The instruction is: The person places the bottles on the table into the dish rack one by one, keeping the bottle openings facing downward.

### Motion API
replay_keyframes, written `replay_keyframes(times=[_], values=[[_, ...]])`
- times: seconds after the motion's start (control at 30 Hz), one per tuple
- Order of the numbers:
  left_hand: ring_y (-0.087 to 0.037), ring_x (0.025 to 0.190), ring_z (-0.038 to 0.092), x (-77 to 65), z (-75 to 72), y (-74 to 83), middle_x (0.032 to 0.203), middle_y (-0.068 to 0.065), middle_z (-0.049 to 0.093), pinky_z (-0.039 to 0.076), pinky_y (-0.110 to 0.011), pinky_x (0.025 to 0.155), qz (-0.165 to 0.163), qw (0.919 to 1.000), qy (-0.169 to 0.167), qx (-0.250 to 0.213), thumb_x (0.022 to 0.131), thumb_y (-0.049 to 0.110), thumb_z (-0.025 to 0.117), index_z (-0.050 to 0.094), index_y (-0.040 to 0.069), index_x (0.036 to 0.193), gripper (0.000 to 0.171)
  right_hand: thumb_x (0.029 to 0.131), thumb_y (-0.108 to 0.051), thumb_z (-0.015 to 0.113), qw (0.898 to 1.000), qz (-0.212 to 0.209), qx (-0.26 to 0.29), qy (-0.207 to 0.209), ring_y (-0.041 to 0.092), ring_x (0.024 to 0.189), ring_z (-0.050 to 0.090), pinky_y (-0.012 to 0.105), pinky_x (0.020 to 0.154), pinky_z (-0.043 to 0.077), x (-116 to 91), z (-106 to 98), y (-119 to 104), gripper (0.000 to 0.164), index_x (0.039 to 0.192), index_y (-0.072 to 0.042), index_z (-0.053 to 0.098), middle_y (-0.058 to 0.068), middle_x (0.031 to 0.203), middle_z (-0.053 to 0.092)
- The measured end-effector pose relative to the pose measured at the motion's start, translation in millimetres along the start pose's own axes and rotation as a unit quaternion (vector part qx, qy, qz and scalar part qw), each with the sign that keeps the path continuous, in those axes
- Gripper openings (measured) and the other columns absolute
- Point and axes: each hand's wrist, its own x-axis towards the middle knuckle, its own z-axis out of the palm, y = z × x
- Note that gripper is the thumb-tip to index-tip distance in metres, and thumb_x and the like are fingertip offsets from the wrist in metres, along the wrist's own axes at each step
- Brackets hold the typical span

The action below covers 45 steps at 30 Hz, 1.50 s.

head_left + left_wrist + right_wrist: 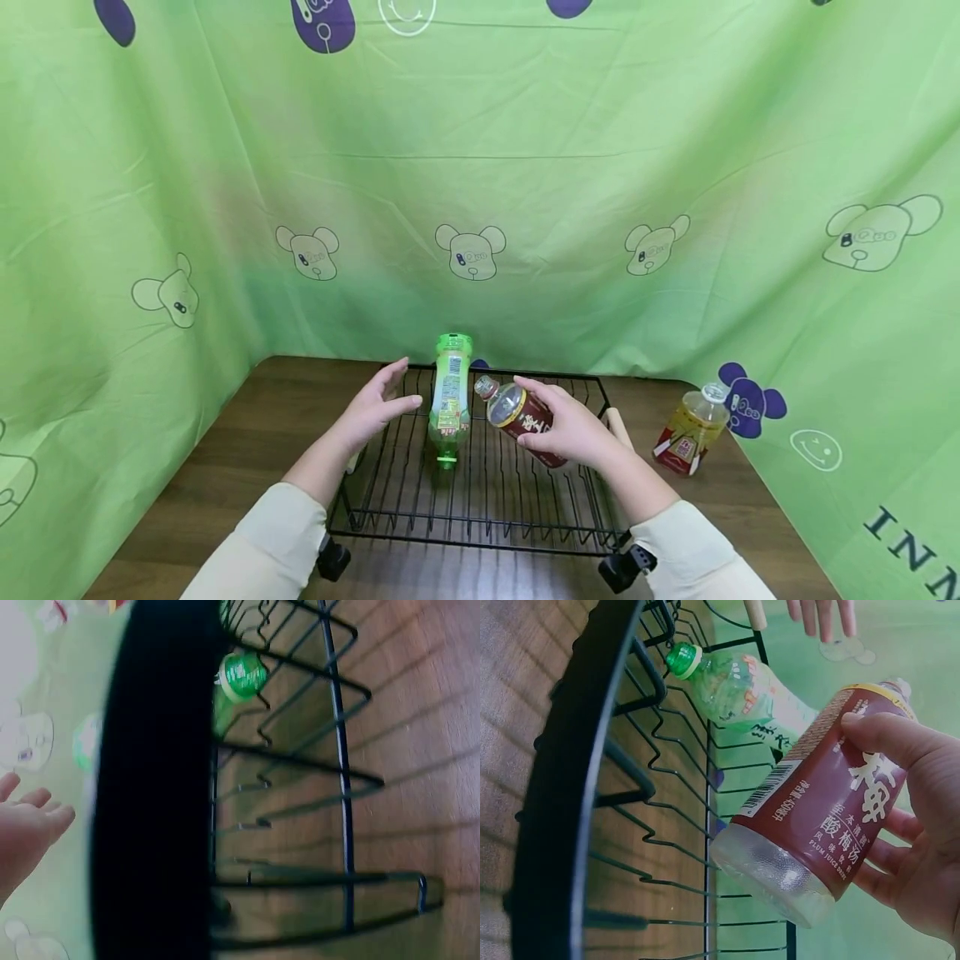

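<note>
My right hand (573, 427) grips a plum juice bottle (531, 415) with a dark red label, thumb on one side and fingers on the other. In the right wrist view the bottle (817, 799) is tilted above the black wire rack (649, 825). A green bottle (450, 392) lies on the rack (491, 532), its narrow capped end towards me. My left hand (373, 408) is to the left of that bottle, apart from it, with fingers extended and nothing held. In the left wrist view, a dark bar hides much of the scene.
A bottle with a yellow and red label (692, 429) stands on the wooden table (247, 467) to the right of the rack. A wooden handle (619, 427) shows at the rack's right side. A green printed cloth (540, 183) hangs around the back and sides.
</note>
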Motion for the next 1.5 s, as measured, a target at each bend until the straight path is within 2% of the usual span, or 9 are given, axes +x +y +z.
replay_keyframes(times=[0.17, 0.3, 0.53, 0.73, 0.9, 1.1, 1.33, 1.5], values=[[-0.038, 0.149, 0.020, 7.0, 16.6, 7.1, 0.161, -0.023, 0.020, 0.022, -0.050, 0.120, 0.013, 0.9990, -0.040, -0.014, 0.092, 0.013, 0.064, 0.021, 0.004, 0.155, 0.077, 0.076, -0.027, 0.082, 1.000, 0.002, -0.005, -0.020, 0.038, 0.113, 0.059, 0.055, 0.087, 0.052, 0.9, 2.4, -10.1, 0.086, 0.150, -0.027, 0.039, 0.020, 0.137, 0.051], [-0.040, 0.147, 0.026, 11.1, 28.7, 11.1, 0.160, -0.024, 0.025, 0.026, -0.053, 0.118, 0.013, 0.9973, -0.066, -0.031, 0.091, 0.014, 0.067, 0.021, 0.005, 0.155, 0.080, 0.074, -0.026, 0.082, 0.999, -0.010, -0.010, -0.032, 0.034, 0.112, 0.059, 0.053, 0.088, 0.053, 2.1, 4.4, -15.8, 0.086, 0.149, -0.025, 0.041, 0.018, 0.135, 0.053], [-0.041, 0.142, 0.036, 14.6, 48.3, 14.7, 0.155, -0.026, 0.033, 0.035, -0.050, 0.114, 0.014, 0.9951, -0.097, -0.015, 0.088, 0.016, 0.072, 0.027, 0.003, 0.153, 0.080, 0.073, -0.024, 0.082, 0.998, -0.036, -0.027, -0.044, 0.031, 0.110, 0.060, 0.049, 0.087, 0.053, 4.5, 8.1, -20.9, 0.085, 0.148, -0.024, 0.043, 0.016, 0.133, 0.055], [-0.037, 0.125, 0.054, 15.8, 58.3, 15.2, 0.144, -0.025, 0.047, 0.051, -0.043, 0.100, 0.014, 0.9948, -0.101, -0.004, 0.085, 0.014, 0.075, 0.040, 0.002, 0.143, 0.069, 0.073, -0.023, 0.082, 0.997, -0.049, -0.032, -0.057, 0.027, 0.107, 0.060, 0.045, 0.084, 0.053, 5.0, 9.4, -25.4, 0.083, 0.148, -0.024, 0.044, 0.014, 0.131, 0.056], [-0.027, 0.112, 0.060, 16.1, 63.2, 17.3, 0.136, -0.021, 0.053, 0.054, -0.037, 0.090, 0.013, 0.9947, -0.101, 0.016, 0.082, 0.016, 0.078, 0.045, 0.004, 0.138, 0.066, 0.073, -0.024, 0.082, 0.996, -0.053, -0.043, -0.063, 0.023, 0.102, 0.060, 0.041, 0.081, 0.053, 5.0, 9.4, -29.2, 0.083, 0.147, -0.024, 0.045, 0.012, 0.128, 0.058], [-0.029, 0.114, 0.059, 16.1, 67.5, 15.6, 0.134, -0.019, 0.055, 0.054, -0.038, 0.092, 0.007, 0.9947, -0.095, 0.038, 0.081, 0.017, 0.078, 0.047, 0.004, 0.135, 0.064, 0.072, -0.024, 0.081, 0.995, -0.057, -0.048, -0.069, 0.022, 0.100, 0.059, 0.040, 0.079, 0.052, 5.6, 9.8, -31.4, 0.084, 0.148, -0.024, 0.044, 0.012, 0.127, 0.058], [-0.029, 0.114, 0.060, 16.5, 69.7, 14.0, 0.132, -0.017, 0.058, 0.052, -0.041, 0.094, -0.010, 0.9956, -0.082, 0.044, 0.080, 0.019, 0.080, 0.052, 0.003, 0.133, 0.062, 0.071, -0.024, 0.082, 0.994, -0.055, -0.050, -0.074, 0.024, 0.103, 0.059, 0.044, 0.081, 0.053, 5.1, 10.1, -33.4, 0.085, 0.147, -0.023, 0.045, 0.011, 0.129, 0.058], [-0.028, 0.114, 0.060, 16.6, 70.1, 10.6, 0.131, -0.017, 0.059, 0.053, -0.042, 0.093, -0.007, 0.9960, -0.076, 0.047, 0.079, 0.020, 0.080, 0.054, 0.004, 0.132, 0.061, 0.071, -0.023, 0.082, 0.995, -0.055, -0.047, -0.075, 0.026, 0.106, 0.059, 0.045, 0.083, 0.052, 5.0, 10.9, -33.5, 0.086, 0.148, -0.023, 0.044, 0.013, 0.131, 0.057]])
